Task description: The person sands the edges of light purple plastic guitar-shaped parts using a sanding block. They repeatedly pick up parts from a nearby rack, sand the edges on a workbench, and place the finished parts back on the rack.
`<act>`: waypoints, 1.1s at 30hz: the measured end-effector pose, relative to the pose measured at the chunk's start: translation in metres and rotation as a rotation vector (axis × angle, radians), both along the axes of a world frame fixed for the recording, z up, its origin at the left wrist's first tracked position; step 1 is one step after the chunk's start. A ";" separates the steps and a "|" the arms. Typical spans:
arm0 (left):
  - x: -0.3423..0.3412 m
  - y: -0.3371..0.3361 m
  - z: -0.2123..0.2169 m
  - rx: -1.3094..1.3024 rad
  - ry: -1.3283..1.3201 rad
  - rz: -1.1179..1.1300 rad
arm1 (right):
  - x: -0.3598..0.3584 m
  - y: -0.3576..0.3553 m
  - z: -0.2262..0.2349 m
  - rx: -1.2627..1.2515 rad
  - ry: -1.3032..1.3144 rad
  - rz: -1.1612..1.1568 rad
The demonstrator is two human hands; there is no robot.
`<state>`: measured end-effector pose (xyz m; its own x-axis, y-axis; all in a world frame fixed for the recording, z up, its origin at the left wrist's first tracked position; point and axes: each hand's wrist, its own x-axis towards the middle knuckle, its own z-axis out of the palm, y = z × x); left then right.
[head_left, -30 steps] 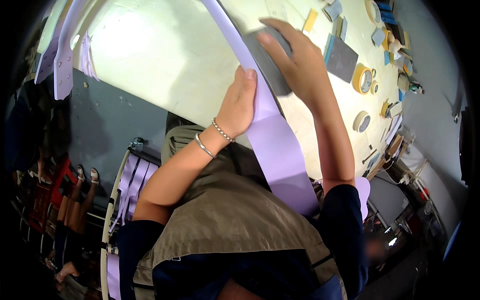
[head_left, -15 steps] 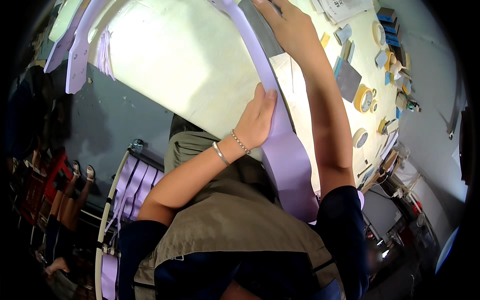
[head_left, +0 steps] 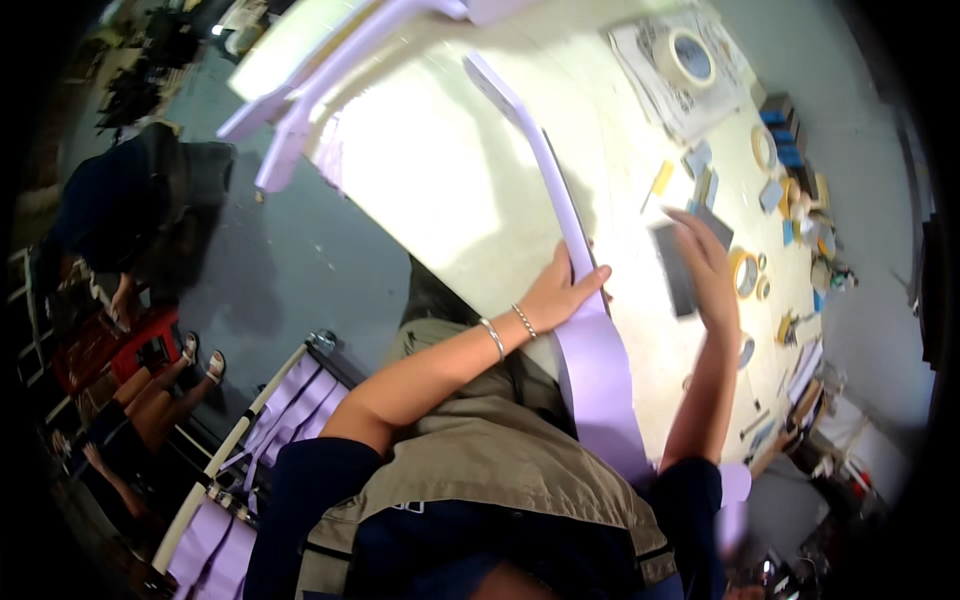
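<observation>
A lilac ukulele-like instrument (head_left: pixel 598 385) lies slantwise in front of me, its body against my apron and its slim neck reaching out over the pale table (head_left: pixel 430 190). My left hand (head_left: pixel 572 290) wraps round the neck where it joins the body, thumb over the near face. To the right of the instrument, my right hand (head_left: pixel 708 268) is smeared by motion, with a dark grey rectangular sheet or pad (head_left: pixel 675 272) at its fingers. Another dark grey piece (head_left: pixel 716 228) lies just behind those fingers.
More lilac instruments (head_left: pixel 340 75) rest at the table's far left. Tape rolls (head_left: pixel 688 58), newspaper (head_left: pixel 640 70) and small blocks lie along the right side. A rack of lilac parts (head_left: pixel 300 395) stands at my left. Other people sit beyond it, near a red stool (head_left: pixel 150 340).
My right hand has come off the neck's far end and swung right and nearer, bringing the grey sheet along. My left hand keeps its hold on the neck. The whole view has shifted.
</observation>
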<state>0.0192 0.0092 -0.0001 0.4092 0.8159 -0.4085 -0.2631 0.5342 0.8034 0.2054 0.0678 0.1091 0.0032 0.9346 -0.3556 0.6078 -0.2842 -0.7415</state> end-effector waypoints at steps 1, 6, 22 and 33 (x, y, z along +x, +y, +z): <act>0.000 0.005 0.008 -0.058 -0.049 -0.022 | 0.033 -0.014 -0.002 0.170 -0.016 -0.051; 0.018 0.051 0.108 0.670 0.122 -0.097 | 0.090 -0.078 0.052 0.306 0.273 -0.570; 0.007 0.045 0.098 2.145 0.867 -0.247 | 0.154 -0.125 0.026 0.276 0.207 -0.679; 0.020 0.029 -0.034 2.227 0.839 -0.184 | 0.065 -0.108 0.008 0.181 0.086 -0.380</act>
<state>0.0397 0.0384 -0.0345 0.7756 0.0703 0.6273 0.2202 -0.9615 -0.1645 0.2706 -0.0401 0.1168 0.3369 0.9200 -0.2001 0.4188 -0.3368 -0.8433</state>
